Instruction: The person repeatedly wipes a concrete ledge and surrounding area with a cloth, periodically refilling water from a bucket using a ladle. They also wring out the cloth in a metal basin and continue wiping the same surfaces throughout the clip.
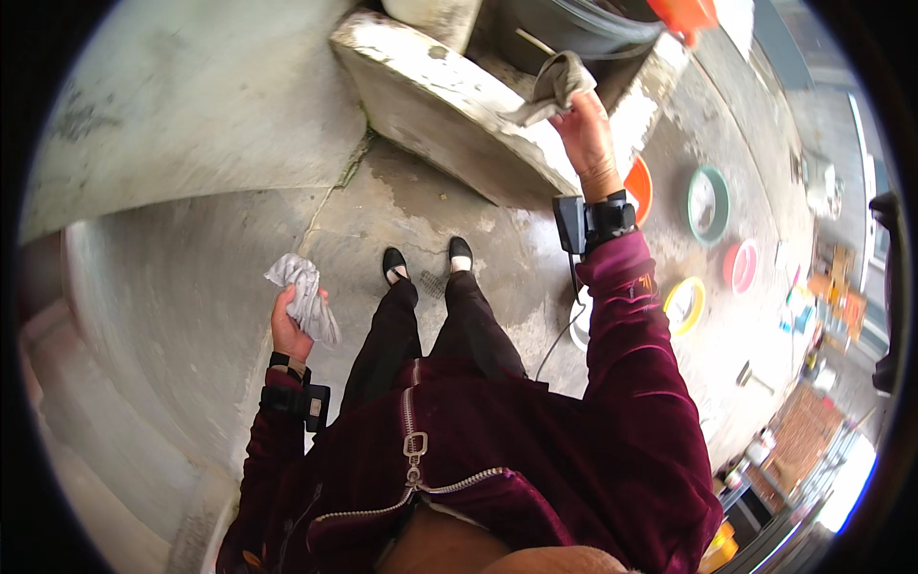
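My left hand [292, 327] is closed around a crumpled pale grey cloth [308, 298], held low on the left beside my leg. Its folds stick out above and beside the fingers. Reaching forward, my right hand [587, 143] grips a darker grey-brown cloth [558, 86] over the edge of a worn concrete trough [449, 105]. One end of this cloth stands up in a fold and another hangs toward the trough wall. Behind it sits a large dark tub [574, 27] inside the trough. Both wrists carry black strapped devices.
An orange-red plastic item [687, 13] is at the tub's right. Across the floor on the right stand an orange basin [639, 189], a green basin [709, 205], a pink basin [740, 266], a yellow basin [685, 306] and a white basin [579, 323]. A black cable [566, 337] hangs from my right wrist.
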Tool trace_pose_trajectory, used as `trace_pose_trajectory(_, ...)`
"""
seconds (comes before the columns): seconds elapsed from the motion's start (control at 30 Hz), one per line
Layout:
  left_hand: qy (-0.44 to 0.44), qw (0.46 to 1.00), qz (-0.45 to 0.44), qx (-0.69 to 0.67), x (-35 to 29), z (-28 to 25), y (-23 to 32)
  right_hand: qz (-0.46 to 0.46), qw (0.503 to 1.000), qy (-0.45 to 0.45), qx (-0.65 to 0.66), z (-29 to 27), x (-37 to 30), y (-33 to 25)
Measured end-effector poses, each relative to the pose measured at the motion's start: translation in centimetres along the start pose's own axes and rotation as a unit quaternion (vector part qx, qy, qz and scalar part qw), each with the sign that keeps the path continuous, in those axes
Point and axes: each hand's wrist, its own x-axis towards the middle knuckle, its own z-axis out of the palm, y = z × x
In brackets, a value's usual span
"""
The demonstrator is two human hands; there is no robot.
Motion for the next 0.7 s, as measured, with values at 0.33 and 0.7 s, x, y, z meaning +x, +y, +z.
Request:
trace_pose_trajectory(0.33,0.103,0.986,0.024,-0.129,1.7,-3.7,-0.8,-0.275,0.609,-0.081,-0.740,6.8,13.7,16.7)
trace_pose_trajectory(0.7,0.178,0.969,0.019,-0.168,2.5,-6.4,-3.4,-0.258,0.575,-0.047,-0.775,13.8,27.8,25.0)
